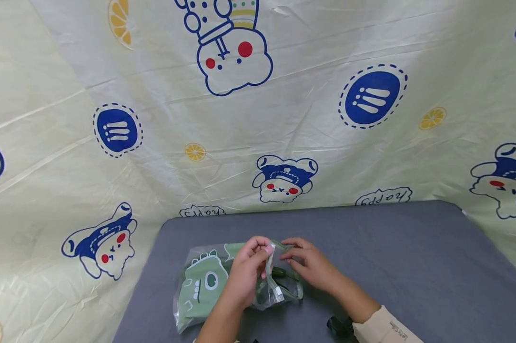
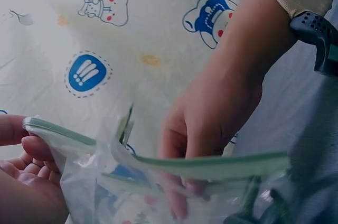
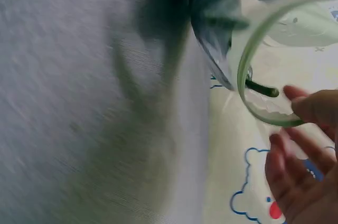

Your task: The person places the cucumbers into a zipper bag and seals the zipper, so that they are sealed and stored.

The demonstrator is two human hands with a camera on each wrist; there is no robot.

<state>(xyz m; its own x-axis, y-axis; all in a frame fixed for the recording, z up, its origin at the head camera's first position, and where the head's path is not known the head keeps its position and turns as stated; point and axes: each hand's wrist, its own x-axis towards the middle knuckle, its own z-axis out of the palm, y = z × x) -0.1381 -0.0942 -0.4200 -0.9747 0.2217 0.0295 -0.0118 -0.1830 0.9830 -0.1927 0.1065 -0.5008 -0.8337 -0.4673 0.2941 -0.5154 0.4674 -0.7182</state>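
Observation:
A clear zip bag (image 1: 204,290) printed with a green cartoon creature lies with its mouth toward the right. My left hand (image 1: 247,274) pinches one edge of the mouth between thumb and finger; the left wrist view shows its pinch at one end of the green zip strip (image 2: 211,167). My right hand (image 1: 313,267) is at the opposite side of the mouth, fingers spread and loosely bent around the rim, holding nothing that I can make out. Inside the mouth lies a dark green pepper-like thing (image 1: 279,272), its stem (image 3: 264,89) pointing outward.
The bag is on a grey cloth-covered table (image 1: 412,267). Behind the table hangs a pale sheet (image 1: 300,124) with cartoon prints. A black strapped device (image 1: 340,327) sits near my right wrist, beside the cream sleeve (image 1: 384,326).

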